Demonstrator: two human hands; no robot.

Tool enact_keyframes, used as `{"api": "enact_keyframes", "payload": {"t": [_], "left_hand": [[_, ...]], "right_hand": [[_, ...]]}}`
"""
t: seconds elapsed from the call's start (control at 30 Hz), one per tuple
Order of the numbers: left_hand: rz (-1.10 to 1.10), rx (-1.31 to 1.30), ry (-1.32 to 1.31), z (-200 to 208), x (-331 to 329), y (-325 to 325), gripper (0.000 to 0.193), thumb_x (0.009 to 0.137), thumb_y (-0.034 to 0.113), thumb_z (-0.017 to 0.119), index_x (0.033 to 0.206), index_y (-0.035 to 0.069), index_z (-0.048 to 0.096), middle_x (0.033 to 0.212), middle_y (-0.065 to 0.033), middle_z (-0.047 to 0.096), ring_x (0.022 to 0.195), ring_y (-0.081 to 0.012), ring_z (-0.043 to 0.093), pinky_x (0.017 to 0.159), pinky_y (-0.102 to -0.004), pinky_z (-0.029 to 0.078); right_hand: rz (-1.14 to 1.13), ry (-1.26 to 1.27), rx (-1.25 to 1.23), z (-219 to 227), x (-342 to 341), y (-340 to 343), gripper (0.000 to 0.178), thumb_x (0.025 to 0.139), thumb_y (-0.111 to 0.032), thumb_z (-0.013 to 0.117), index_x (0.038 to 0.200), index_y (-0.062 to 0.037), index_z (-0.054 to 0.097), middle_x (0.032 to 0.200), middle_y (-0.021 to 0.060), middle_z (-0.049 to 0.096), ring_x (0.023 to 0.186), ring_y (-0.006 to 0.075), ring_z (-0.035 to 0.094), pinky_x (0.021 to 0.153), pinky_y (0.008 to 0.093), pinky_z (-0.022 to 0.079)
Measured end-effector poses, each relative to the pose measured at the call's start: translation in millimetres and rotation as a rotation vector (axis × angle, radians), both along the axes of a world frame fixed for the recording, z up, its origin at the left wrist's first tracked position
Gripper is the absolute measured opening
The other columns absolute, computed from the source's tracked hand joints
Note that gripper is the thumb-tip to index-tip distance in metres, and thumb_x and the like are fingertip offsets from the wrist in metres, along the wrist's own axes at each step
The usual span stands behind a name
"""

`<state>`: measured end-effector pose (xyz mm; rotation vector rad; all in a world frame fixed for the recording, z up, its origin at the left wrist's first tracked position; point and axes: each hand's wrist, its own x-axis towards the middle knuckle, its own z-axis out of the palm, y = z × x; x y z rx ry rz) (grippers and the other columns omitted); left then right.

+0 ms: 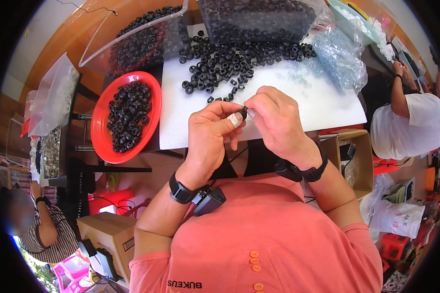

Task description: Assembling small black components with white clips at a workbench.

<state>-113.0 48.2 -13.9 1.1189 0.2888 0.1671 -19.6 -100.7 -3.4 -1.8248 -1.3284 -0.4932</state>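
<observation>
A small black ring (pixel 243 112) is pinched between the fingertips of both hands above the near edge of the white sheet (pixel 322 105). The left hand (pixel 211 134) is closed on it with thumb and taped forefinger; the right hand (pixel 274 117) is closed on it from the other side. For a clean fit, the ring is best kept square between the pads and turned gently, not squeezed. Just beyond the hands, loose rings (pixel 230 61) are heaped on the sheet. To the left, a red bowl (pixel 102 141) is filled with more. Farther off, clear tubs (pixel 259 17) of rings are seen.
</observation>
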Motion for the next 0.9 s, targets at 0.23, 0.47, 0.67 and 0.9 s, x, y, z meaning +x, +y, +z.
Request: {"api": "enact_keyframes", "payload": {"t": [0.23, 0.47, 0.67, 0.9], "left_hand": [[0.039, -0.006, -0.03, -5.0, 2.1, -5.3, 0.011, 0.094, -0.002, 0.065, 0.104, -0.006, 0.068, 0.083, -0.0091, 0.069, 0.062, -0.0112, 0.061, 0.043, -0.0221, 0.044], [0.074, 0.078, -0.053, -7.6, 0.3, -11.5, 0.01, 0.094, -0.002, 0.065, 0.102, -0.006, 0.068, 0.083, -0.0073, 0.069, 0.062, -0.0097, 0.06, 0.043, -0.0216, 0.043], [0.052, 0.062, -0.028, -1.0, -0.7, -10.0, 0.01, 0.094, -0.003, 0.063, 0.103, -0.006, 0.068, 0.085, -0.0077, 0.069, 0.066, -0.0116, 0.063, 0.051, -0.0237, 0.05], [0.087, 0.074, -0.018, 1.0, 0.8, -15.3, 0.011, 0.095, -0.004, 0.062, 0.104, -0.007, 0.068, 0.094, -0.0137, 0.073, 0.078, -0.0174, 0.071, 0.068, -0.03, 0.061]], "right_hand": [[-0.198, -0.076, 0.071, -8.6, -18.5, 11.7, 0.018, 0.071, -0.002, 0.066, 0.08, -0.0046, 0.051, 0.075, 0.0127, 0.053, 0.07, 0.0345, 0.057, 0.061, 0.0455, 0.045], [-0.142, 0.04, 0.013, -7.8, -12.5, 10.8, 0.018, 0.073, -0.004, 0.066, 0.081, -0.004, 0.05, 0.074, 0.0133, 0.054, 0.067, 0.0346, 0.056, 0.058, 0.0465, 0.043], [-0.166, 0.001, 0.06, -12.7, -23.0, 4.3, 0.019, 0.073, -0.003, 0.066, 0.083, -0.0038, 0.05, 0.075, 0.0131, 0.053, 0.068, 0.0348, 0.055, 0.059, 0.0459, 0.043], [-0.294, -0.01, 0.159, -30.3, -30.2, 18.6, 0.025, 0.068, -0.005, 0.07, 0.082, -0.005, 0.049, 0.074, 0.0123, 0.051, 0.066, 0.0342, 0.054, 0.059, 0.0455, 0.042]]}}
